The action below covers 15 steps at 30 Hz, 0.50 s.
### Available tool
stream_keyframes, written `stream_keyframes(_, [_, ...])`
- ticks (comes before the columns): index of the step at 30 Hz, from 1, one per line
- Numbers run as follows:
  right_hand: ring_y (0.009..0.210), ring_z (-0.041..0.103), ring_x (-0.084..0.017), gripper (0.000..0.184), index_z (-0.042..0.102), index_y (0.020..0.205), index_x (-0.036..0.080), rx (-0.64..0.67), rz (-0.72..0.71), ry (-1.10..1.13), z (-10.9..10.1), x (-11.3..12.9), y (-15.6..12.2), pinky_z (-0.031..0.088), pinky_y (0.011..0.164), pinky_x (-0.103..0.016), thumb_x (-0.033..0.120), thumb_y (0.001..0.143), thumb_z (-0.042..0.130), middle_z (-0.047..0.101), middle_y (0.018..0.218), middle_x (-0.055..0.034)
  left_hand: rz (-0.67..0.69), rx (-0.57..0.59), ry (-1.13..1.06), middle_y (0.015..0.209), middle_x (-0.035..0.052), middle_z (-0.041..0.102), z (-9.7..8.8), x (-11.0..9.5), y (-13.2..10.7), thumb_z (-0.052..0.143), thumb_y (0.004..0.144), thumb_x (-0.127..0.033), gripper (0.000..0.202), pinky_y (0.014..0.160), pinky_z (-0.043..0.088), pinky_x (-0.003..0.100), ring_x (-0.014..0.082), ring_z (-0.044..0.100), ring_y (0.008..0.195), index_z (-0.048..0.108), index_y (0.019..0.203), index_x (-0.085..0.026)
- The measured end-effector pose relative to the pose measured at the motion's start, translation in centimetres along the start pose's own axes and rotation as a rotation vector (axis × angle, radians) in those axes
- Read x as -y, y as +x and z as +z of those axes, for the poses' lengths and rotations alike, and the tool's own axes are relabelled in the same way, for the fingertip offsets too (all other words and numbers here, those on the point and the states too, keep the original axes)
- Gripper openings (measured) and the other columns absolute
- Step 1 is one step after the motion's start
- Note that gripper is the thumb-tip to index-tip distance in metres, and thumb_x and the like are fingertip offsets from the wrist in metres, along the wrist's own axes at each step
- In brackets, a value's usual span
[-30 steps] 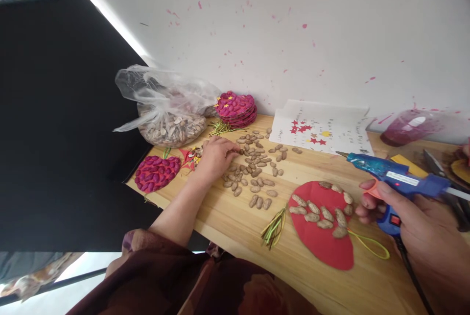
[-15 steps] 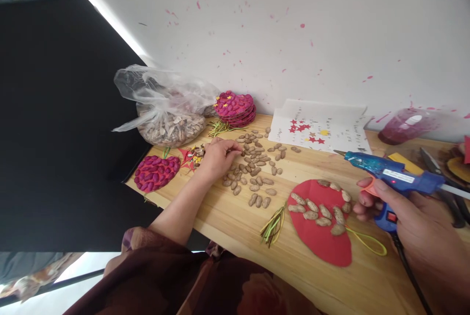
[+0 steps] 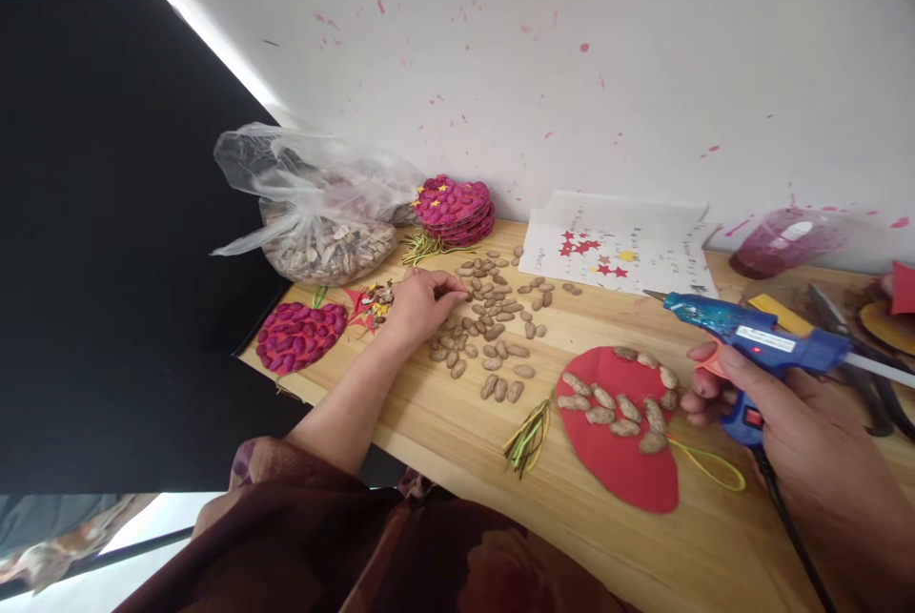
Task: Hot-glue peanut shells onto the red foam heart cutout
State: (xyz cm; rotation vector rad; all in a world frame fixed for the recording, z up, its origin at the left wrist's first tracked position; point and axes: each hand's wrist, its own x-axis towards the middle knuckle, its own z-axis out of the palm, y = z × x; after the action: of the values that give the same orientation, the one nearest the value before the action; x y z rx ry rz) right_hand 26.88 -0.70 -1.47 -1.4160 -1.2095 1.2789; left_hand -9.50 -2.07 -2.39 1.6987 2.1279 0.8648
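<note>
My right hand (image 3: 786, 422) grips a blue hot glue gun (image 3: 743, 338), its nozzle pointing left above the table. Just below it lies a red paper oval (image 3: 621, 465) with several peanut shells (image 3: 619, 403) stuck on its upper part and a yellow-green loop at its right. My left hand (image 3: 421, 300) rests among the loose peanut shells (image 3: 497, 332) scattered on the wooden table (image 3: 457, 422); its fingers are pinched together at one shell.
A clear plastic bag of shells (image 3: 321, 213) stands at the back left beside a stack of magenta shell-covered ovals (image 3: 452, 208). Another magenta oval (image 3: 296, 335) lies at the left edge. Star-stickered paper (image 3: 619, 255), a pink jar (image 3: 782, 241), pliers (image 3: 858, 356) and green strips (image 3: 529, 437) are around.
My left hand has shifted slightly, its fingers closing at a shell in the pile. The glue gun hand stays about where it was; the view drifted a little.
</note>
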Motion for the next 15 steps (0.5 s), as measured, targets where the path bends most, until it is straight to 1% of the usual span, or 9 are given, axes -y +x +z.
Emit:
stream_keyframes(4, [0.052,0.064,-0.019,0.032,0.07,0.081,0.024,0.019,-0.005,-0.008,-0.26,-0.26,0.0,0.056,0.048,-0.027,0.055,0.075,0.078,0.063,0.063,0.0005,0.003,-0.016,-0.011,0.084,0.0021,0.078,0.2,0.49,0.28,0.07,0.086,-0.028,0.009,0.094,0.044,0.042,0.0237,0.064,0.087,0.078,0.086,-0.023])
stream_keyframes(6, [0.052,0.064,-0.019,0.031,0.069,0.081,0.024,0.013,-0.013,-0.01,-0.39,-0.54,0.09,0.056,0.048,-0.027,0.054,0.077,0.077,0.063,0.064,0.0004,0.012,-0.026,-0.012,0.086,0.0017,0.078,0.26,0.67,0.36,0.069,0.086,-0.027,0.009,0.098,0.042,0.044,0.0231,0.064,0.086,0.078,0.086,-0.023])
stream_keyframes(9, [0.052,0.064,-0.018,0.031,0.07,0.082,0.025,0.009,-0.013,-0.008,-0.48,-0.9,0.24,0.056,0.048,-0.027,0.054,0.078,0.076,0.064,0.064,0.0001,0.014,-0.043,0.0,0.089,0.0007,0.079,0.35,0.88,0.44,0.07,0.085,-0.025,0.007,0.108,0.035,0.05,0.0229,0.065,0.087,0.077,0.085,-0.024])
stream_keyframes(11, [0.052,0.063,-0.018,0.031,0.07,0.083,0.025,0.016,-0.004,0.002,-0.48,-0.97,0.29,0.055,0.048,-0.027,0.055,0.079,0.075,0.063,0.064,0.0001,0.014,-0.054,0.018,0.088,0.0006,0.078,0.35,0.92,0.45,0.071,0.084,-0.024,0.005,0.111,0.032,0.052,0.0232,0.065,0.088,0.076,0.086,-0.024])
stream_keyframes(15, [0.051,0.063,-0.018,0.034,0.07,0.081,0.025,0.018,0.0,0.027,-0.42,-0.67,0.23,0.055,0.048,-0.026,0.057,0.075,0.079,0.062,0.062,0.0006,0.035,-0.116,0.03,0.086,0.0016,0.078,0.11,0.71,0.35,0.071,0.084,-0.025,0.005,0.105,0.038,0.048,0.0238,0.064,0.089,0.075,0.086,-0.023])
